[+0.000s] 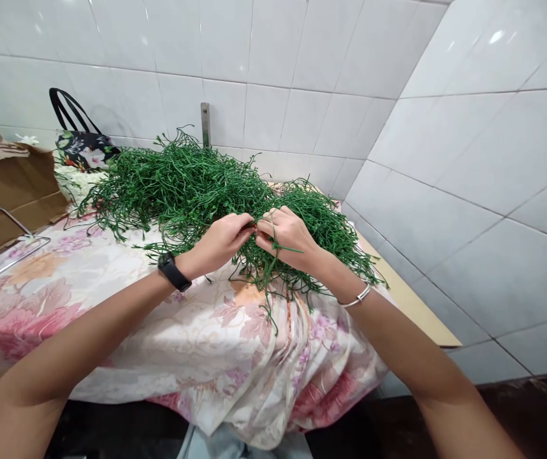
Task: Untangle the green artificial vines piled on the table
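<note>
A big tangled heap of thin green artificial flower stems (192,185) lies along the back of the table, with a second part of the heap (333,223) to the right. In front of it my two hands meet, fingertips almost touching. My left hand (223,239), below a black wristband, is closed in a pinch on a green stem. My right hand (285,236) is closed too, with a green stem crossing its fingers and hanging below. The exact spot between the fingertips is partly hidden.
A floral cloth (159,331) covers the table and bunches at the front. At left stand an open cardboard box (10,191), a bent metal rod (39,242) and a black floral bag (85,150). White tiled walls (302,51) close off the back and right.
</note>
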Demonstrator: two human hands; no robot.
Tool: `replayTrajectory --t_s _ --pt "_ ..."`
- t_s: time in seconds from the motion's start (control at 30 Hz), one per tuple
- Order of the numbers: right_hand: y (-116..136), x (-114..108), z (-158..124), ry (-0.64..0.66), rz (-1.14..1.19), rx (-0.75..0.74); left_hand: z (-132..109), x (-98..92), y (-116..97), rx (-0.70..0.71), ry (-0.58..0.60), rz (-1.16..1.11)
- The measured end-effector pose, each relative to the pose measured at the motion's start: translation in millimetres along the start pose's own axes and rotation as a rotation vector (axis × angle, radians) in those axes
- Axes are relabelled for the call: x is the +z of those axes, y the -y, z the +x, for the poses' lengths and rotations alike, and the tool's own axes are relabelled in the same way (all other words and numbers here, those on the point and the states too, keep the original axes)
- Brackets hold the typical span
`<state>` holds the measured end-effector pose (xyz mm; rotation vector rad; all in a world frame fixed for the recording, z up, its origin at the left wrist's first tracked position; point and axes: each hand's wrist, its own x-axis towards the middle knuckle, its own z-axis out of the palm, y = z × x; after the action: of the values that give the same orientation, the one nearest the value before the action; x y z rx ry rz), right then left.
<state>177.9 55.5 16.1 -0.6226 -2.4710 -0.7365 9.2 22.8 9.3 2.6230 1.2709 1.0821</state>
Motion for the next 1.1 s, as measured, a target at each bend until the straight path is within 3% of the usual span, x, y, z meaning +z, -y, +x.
replayTrajectory --t_s 0.17,0.27,0.37,0.57,0.77,0.97,1.1 --pt "8.5 -0.6 3.1 -0.068 -0.064 0.05 -4.1 10.3 -5.2 -0.007 -0.063 0.187" --pt "-5.2 -7.9 2.6 -0.148 -0.101 0.232 -6.7 12.4 -1.6 -0.026 -0.138 0.251" --pt "-34.2 -14.2 -3.0 -0.191 -0.042 0.427 -6.3 9.3 5.0 -0.078 -0.191 0.057" --pt "-74.9 -2.6 -19.4 -0.083 -0.038 0.522 2.8 4.0 18.0 -0.238 -0.212 -0.574" --pt "-50.8 -11.0 -10.9 -0.114 0.155 0.489 5.5 4.1 17.7 -0.325 -0.22 -0.84" --pt "-14.5 -14.9 1.4 0.106 0.429 0.279 1.9 2.8 12.0 -0.236 -0.202 -0.868" --pt "-7.8 -10.2 0.5 0.105 0.445 0.239 1.8 2.9 11.0 -0.211 -0.155 -0.852"
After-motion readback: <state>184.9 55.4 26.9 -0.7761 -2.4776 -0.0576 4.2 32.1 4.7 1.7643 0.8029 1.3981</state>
